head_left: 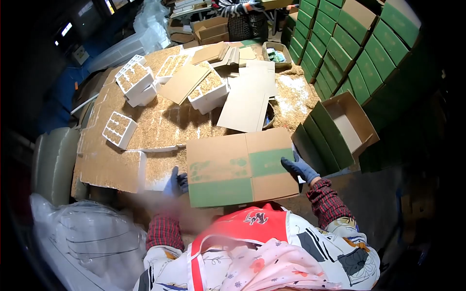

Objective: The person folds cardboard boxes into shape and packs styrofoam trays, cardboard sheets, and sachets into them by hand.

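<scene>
A flattened-looking cardboard box (218,167) with green printed panels is held in front of my body, its broad face up. My right hand (300,169), in a blue-grey glove, grips its right edge, thumb on the face and the other fingers partly hidden. My left hand (175,183), gloved the same way, is beside the left edge with fingers apart; whether it touches the box is unclear. The left forearm is blurred. Just right of the box stands an open green and brown carton (347,121).
Sawdust-like material covers the worktable (160,126). White foam trays (119,130) and cardboard sheets (247,97) lie on it. Green boxes (359,80) are stacked at right. Clear plastic wrap (92,242) lies at lower left. Another person (245,22) stands at the back.
</scene>
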The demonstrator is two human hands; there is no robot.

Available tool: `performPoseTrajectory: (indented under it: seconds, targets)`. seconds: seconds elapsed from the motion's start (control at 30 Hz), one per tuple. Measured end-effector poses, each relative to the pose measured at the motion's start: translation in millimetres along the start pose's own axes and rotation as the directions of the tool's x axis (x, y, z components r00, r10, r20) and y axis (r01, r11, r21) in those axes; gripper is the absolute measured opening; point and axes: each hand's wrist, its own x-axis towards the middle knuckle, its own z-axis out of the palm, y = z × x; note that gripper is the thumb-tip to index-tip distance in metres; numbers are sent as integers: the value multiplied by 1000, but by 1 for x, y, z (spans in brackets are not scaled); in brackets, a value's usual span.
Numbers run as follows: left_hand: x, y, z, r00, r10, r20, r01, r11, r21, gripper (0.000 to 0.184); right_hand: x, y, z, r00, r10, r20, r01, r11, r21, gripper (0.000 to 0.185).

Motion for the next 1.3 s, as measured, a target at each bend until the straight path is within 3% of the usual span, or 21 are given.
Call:
performPoseTrajectory:
  seconds: [0.03, 0.07, 0.13, 0.2, 0.27, 0.33, 0.4, 0.47, 0.53, 0.6, 0.63, 0.7, 0.77, 0.87, 0.9, 0.97, 1.07, 1.13, 1.2, 1.27, 1.3]
  targets:
    - [0, -5, 53, 894, 180, -410, -80, 965, 249, 68, 14, 12, -3, 994, 32, 102, -51, 981, 189, 71]
    - [3, -10, 117, 601, 406, -688, -36, 874, 485, 87, 28, 25, -5, 977, 64, 203, -135, 924, 358, 73]
    - [13, -17, 161, 760, 300, -577, 76, 840, 537, 78, 1, -62, -5, 988, 134, 74, -141, 986, 91, 82]
    - [28, -40, 180, 618, 619, -485, 228, 449, 864, 74, 17, -31, 23, 963, -131, -236, 63, 959, -275, 78]
    - [34, -46, 229, 472, 752, -461, 201, 417, 886, 72, -8, -88, 18, 955, -86, -284, 51, 990, -130, 71]
    - [21, -30, 238, 448, 798, -403, 206, 346, 915, 77, -5, -102, 4, 910, -283, -304, 308, 950, 39, 64]
    - [6, -10, 242, 652, 654, -384, -432, 737, 520, 80, -12, -156, -12, 839, -400, -369, 437, 899, 21, 55]
    - [-10, 29, 227, 862, 468, -193, -448, 883, 143, 89, 6, -164, -13, 787, -428, -444, 544, 821, 174, 49]
    - [-21, 49, 271, 964, 257, 69, -240, 952, -190, 92, 16, -173, -5, 711, -562, -423, 578, 809, -104, 53]
    - [-24, 44, 308, 980, 28, 196, -76, 968, 240, 95, 29, -172, 10, 713, -579, -395, 553, 811, -191, 65]
    - [-8, 50, 308, 951, 21, 310, -183, 844, 505, 87, 28, -182, 21, 706, -527, -473, 550, 829, -104, 68]
    - [3, 34, 364, 993, -56, 109, -87, 297, 951, 75, 12, -221, 40, 697, -482, -530, 587, 809, 37, 74]
    - [13, 8, 370, 960, -122, 254, -244, 87, 966, 80, 3, -256, 57, 713, -440, -546, 531, 847, 10, 74]
    - [16, -2, 362, 956, 17, 291, -287, 236, 928, 77, 14, -254, 68, 824, -407, -395, 567, 617, 546, 67]
    - [13, 7, 356, 956, 37, 290, -290, 236, 928, 77, 7, -259, 67, 792, -414, -448, 587, 718, 374, 65]
    - [11, 22, 344, 916, 270, 296, -400, 621, 674, 67, -8, -259, 58, 736, -445, -511, 581, 802, 139, 61]
    - [19, 23, 342, 730, 659, 182, -642, 570, 512, 65, -48, -268, 44, 731, -540, -417, 582, 812, -30, 38]
    - [42, 14, 342, 562, 817, 132, -705, 389, 592, 55, -65, -282, 59, 835, -492, -245, 473, 870, -138, 29]
    - [68, 12, 353, 164, 910, 381, -484, -263, 835, 52, -47, -259, 68, 771, -636, -31, 560, 702, -440, 28]
    - [56, 16, 386, 122, 686, 717, -268, -673, 689, 48, -33, -230, 50, 929, -356, 97, 368, 884, -288, 29]
    - [65, 15, 389, 236, 491, 839, -353, -761, 545, 48, -39, -230, 44, 915, -402, 32, 403, 915, -32, 30]
